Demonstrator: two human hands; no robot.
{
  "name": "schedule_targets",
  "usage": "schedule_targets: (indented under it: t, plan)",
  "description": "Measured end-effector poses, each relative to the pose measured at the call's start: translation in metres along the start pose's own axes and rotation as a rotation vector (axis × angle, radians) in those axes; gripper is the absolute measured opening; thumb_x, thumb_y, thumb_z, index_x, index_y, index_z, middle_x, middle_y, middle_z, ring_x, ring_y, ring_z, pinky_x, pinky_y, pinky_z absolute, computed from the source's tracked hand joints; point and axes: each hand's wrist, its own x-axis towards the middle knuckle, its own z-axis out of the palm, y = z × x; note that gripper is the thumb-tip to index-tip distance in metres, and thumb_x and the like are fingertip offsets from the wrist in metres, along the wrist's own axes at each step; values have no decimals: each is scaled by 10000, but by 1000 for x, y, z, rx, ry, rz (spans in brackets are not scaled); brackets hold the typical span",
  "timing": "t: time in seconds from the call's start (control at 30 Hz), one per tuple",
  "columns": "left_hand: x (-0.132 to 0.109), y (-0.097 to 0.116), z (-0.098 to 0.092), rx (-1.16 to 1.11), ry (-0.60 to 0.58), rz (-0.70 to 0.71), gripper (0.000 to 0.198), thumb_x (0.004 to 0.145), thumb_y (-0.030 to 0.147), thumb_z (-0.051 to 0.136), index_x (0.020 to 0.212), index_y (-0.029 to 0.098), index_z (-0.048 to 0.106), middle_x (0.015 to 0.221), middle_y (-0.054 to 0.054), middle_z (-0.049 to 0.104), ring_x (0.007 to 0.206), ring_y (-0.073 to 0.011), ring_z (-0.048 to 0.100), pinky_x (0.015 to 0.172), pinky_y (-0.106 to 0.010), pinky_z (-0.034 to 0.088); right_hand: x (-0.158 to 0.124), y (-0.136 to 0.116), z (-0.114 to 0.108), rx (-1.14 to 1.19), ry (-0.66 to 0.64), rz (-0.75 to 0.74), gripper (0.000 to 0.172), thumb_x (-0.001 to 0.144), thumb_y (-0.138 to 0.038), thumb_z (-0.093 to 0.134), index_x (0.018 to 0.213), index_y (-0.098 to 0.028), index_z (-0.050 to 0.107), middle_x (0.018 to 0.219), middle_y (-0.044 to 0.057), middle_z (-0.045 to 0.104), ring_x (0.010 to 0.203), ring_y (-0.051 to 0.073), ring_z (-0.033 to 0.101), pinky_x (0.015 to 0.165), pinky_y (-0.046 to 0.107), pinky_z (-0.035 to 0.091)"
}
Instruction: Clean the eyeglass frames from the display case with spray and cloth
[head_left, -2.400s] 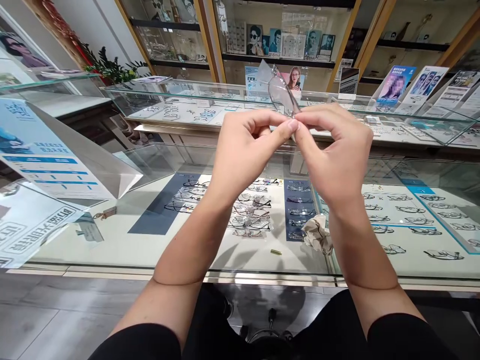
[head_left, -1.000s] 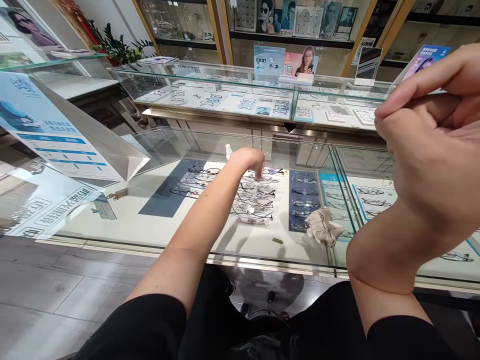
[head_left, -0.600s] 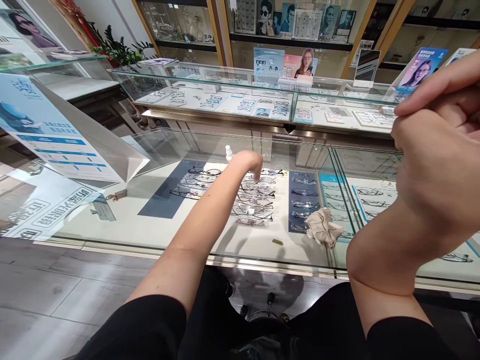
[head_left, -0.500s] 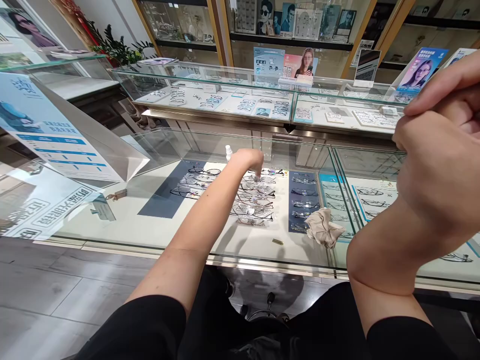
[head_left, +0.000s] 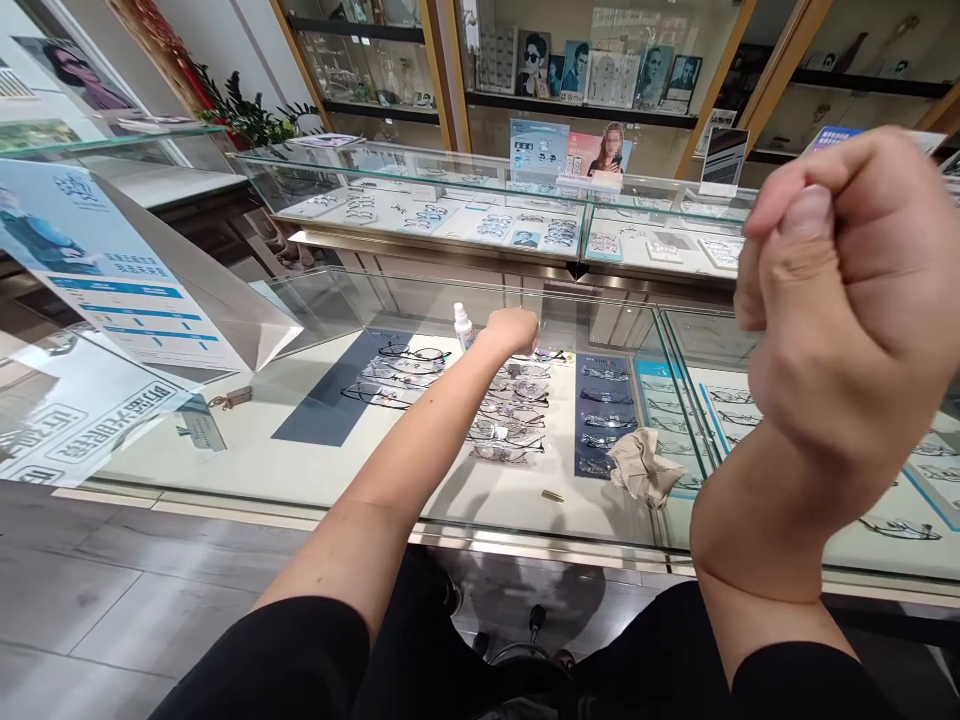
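Note:
Stretched out over the glass display counter [head_left: 450, 500], my left hand [head_left: 514, 330] is curled closed, its back toward me. Its fingertips are hidden, so I cannot make out what it holds, if anything. A small white bottle [head_left: 463, 327] stands just left of it. Rows of eyeglasses [head_left: 510, 420] lie nearer to me, partly behind my left forearm. My right hand [head_left: 847, 290] is raised close to the camera at the right, bent at the wrist. It makes a fist with the thumb pressed on the fingers, and nothing shows in it.
A crumpled beige cloth [head_left: 646, 468] rests near the counter's glass joint. A small gold-coloured piece [head_left: 553, 495] lies left of it. A folded sign [head_left: 142, 270] stands at the left, and a second display case [head_left: 420, 205] runs behind the counter.
My left hand has moved slightly right and its fingers, pointing down before, are now tucked in. My right fist has turned and shifted left and down in view. The camera has tilted up slightly.

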Motion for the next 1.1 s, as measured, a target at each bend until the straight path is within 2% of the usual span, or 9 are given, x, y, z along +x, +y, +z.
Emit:
schedule_targets:
  t: [0.1, 0.17, 0.23, 0.3, 0.37, 0.47, 0.6, 0.73, 1.1]
  plan:
    - [-7, -1, -7, -37, 43, 9, 355, 741, 177, 864, 1091, 227, 902, 1205, -161, 869, 1152, -341, 803, 992, -379, 622, 8, 11, 6, 72, 63, -94, 294, 1117, -395, 655, 867, -253, 592, 696, -21, 441, 554, 145, 318, 567, 382, 219]
    - [-15, -4, -15, -63, 96, 25, 294, 787, 207, 821, 1070, 231, 898, 1173, -144, 872, 1108, -327, 803, 946, -372, 614, 11, 17, 10, 68, 40, -62, 342, 1134, -436, 625, 844, -262, 574, 659, -33, 439, 534, 143, 347, 547, 364, 241]
    - [-25, -9, -27, -130, 202, 54, 247, 863, 259, 758, 1070, 231, 888, 1131, -124, 871, 1054, -301, 795, 910, -369, 598, 12, 21, 11, 29, 20, -21, 417, 1148, -507, 589, 808, -268, 553, 650, -33, 442, 555, 150, 388, 555, 343, 280]
    - [-38, -14, -40, -337, 383, 121, 223, 912, 310, 710, 1035, 225, 874, 1069, -104, 864, 996, -270, 776, 893, -368, 586, 13, 25, 11, -3, -28, 6, 512, 1142, -605, 559, 759, -267, 528, 647, -27, 430, 586, 159, 415, 570, 333, 312]
    - [-54, -17, -51, -667, 575, 242, 201, 914, 350, 707, 961, 216, 849, 1021, -88, 852, 962, -244, 756, 904, -367, 584, 14, 28, 11, -2, -108, 39, 589, 1118, -691, 556, 717, -262, 503, 644, -22, 409, 606, 159, 412, 573, 327, 326]
    - [-85, -12, -65, -1076, 723, 448, 168, 876, 385, 760, 879, 221, 795, 1021, -66, 837, 991, -220, 747, 959, -366, 590, 16, 32, 13, 65, -231, 113, 570, 1059, -722, 654, 744, -255, 566, 638, -33, 393, 591, 144, 361, 549, 316, 297]
    - [-130, 5, -72, -1320, 719, 626, 208, 853, 414, 823, 834, 227, 732, 1054, -57, 819, 1078, -224, 762, 981, -376, 600, 18, 37, 16, 169, -249, 192, 342, 1028, -609, 749, 956, -278, 702, 600, -70, 333, 533, 132, 259, 511, 305, 218]
    - [-159, 16, -73, -1382, 663, 678, 283, 852, 454, 871, 831, 225, 706, 1011, -48, 806, 1098, -236, 786, 964, -379, 612, 17, 38, 17, 189, -246, 179, 276, 1034, -561, 736, 1000, -287, 716, 604, -71, 331, 523, 131, 238, 501, 307, 205]
    - [-165, 21, -71, -1403, 663, 716, 437, 796, 588, 985, 905, 215, 785, 1004, -60, 838, 1014, -233, 790, 907, -361, 640, 14, 27, 19, 197, -242, 166, 367, 1004, -587, 802, 903, -249, 699, 603, -68, 387, 546, 119, 290, 529, 311, 228]
